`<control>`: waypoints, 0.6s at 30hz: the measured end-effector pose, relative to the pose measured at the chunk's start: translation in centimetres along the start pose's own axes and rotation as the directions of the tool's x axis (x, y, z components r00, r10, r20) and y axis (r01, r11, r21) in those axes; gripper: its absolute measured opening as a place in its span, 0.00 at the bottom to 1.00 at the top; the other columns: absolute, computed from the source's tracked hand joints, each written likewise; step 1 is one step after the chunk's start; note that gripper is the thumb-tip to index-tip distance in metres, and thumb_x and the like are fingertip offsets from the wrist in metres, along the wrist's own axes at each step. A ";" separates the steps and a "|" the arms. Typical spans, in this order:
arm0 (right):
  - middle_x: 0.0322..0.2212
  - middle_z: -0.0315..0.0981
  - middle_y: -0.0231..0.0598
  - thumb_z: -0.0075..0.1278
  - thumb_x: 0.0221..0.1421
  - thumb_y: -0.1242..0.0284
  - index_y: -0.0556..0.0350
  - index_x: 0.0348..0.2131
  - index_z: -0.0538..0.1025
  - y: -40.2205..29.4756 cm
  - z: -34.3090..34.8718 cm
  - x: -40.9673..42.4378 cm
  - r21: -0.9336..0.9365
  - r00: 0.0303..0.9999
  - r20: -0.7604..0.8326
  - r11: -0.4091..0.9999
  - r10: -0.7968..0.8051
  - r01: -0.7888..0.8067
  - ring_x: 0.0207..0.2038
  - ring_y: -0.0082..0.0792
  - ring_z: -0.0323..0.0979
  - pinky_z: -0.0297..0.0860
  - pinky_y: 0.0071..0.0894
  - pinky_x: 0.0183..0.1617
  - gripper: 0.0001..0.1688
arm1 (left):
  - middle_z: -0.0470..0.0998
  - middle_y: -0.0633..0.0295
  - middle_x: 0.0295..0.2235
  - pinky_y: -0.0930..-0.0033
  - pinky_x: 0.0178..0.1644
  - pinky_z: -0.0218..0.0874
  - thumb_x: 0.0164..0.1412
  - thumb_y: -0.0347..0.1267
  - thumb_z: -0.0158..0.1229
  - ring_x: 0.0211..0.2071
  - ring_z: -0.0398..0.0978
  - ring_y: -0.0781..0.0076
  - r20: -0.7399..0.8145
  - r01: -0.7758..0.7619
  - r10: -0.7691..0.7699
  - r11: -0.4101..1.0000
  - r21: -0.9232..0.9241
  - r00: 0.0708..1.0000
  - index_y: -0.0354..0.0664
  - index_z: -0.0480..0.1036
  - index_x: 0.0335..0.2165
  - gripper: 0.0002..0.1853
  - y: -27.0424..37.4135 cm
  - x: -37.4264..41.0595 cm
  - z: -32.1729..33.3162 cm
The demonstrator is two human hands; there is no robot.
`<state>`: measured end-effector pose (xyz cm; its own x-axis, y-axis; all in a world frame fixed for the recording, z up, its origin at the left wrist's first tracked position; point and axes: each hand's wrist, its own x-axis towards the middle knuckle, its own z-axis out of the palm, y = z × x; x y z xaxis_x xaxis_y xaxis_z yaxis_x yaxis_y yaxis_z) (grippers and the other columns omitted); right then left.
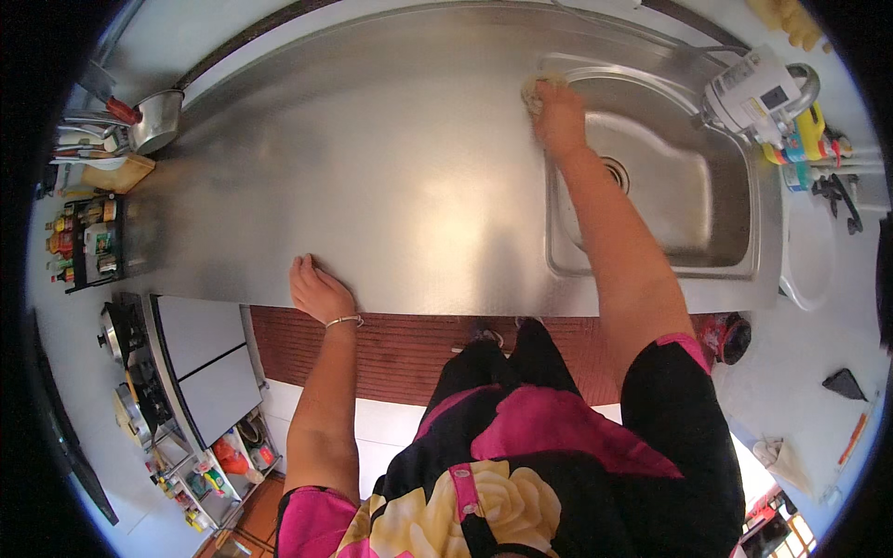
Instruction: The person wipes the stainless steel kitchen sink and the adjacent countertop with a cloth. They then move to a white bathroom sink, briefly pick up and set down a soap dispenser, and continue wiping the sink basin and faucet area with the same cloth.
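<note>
My right hand (560, 115) is closed on a pale, wadded cloth or scouring pad (534, 94) at the upper left corner of the sink rim. The hand hides part of the wad, so its exact kind is unclear. The stainless steel sink (656, 188) lies to the right of that hand, with its drain (615, 171) partly behind my right forearm. My left hand (321, 289), a bracelet at its wrist, rests on the front edge of the stainless steel countertop (404, 174), holding nothing, its fingers close together and slightly bent.
A metal pot (156, 122), utensils, a wooden board (122, 172) and a black rack (87, 244) of bottles stand at the left end. A white faucet unit (750, 91) overhangs the sink's right side; a yellow bottle (809, 136) stands behind it. A gas stove (143, 376) is at lower left.
</note>
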<state>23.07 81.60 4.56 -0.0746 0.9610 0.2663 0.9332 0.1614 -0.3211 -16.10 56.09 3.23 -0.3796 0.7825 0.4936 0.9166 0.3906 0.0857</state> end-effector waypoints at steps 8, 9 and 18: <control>0.55 0.61 0.54 0.50 0.45 0.80 0.44 0.51 0.70 -1.5 -4.0 -16.2 0.223 0.994 0.065 0.972 -0.086 0.069 0.55 0.55 0.61 0.58 0.51 0.59 0.30 | 0.69 0.56 0.52 0.55 0.57 0.52 0.58 0.28 0.49 0.54 0.65 0.56 0.087 0.043 -0.044 0.999 0.019 0.995 0.43 0.70 0.48 0.17 0.2 0.5 0.1; 0.54 0.62 0.54 0.49 0.46 0.80 0.44 0.50 0.72 -1.8 -4.7 -18.0 0.239 0.993 0.064 0.967 -0.101 0.083 0.55 0.55 0.62 0.58 0.50 0.58 0.28 | 0.69 0.56 0.52 0.55 0.57 0.52 0.58 0.28 0.49 0.54 0.65 0.56 0.099 0.057 -0.058 0.998 0.011 0.993 0.43 0.70 0.48 0.17 0.1 0.5 0.1; 0.33 0.69 0.38 0.53 0.40 0.75 0.45 0.38 0.74 0.4 -13.6 -23.7 0.238 0.946 0.255 0.961 -0.203 0.142 0.42 0.43 0.68 0.61 0.44 0.47 0.19 | 0.72 0.57 0.50 0.55 0.54 0.58 0.58 0.27 0.49 0.51 0.68 0.55 0.067 -0.007 0.003 0.998 0.063 0.998 0.43 0.71 0.47 0.17 -1.7 0.4 1.0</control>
<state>29.97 55.85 10.49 -0.3493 0.9331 0.0856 0.8026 0.3451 -0.4866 -17.97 56.21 2.42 -0.3848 0.8142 0.4347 0.9094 0.4149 0.0280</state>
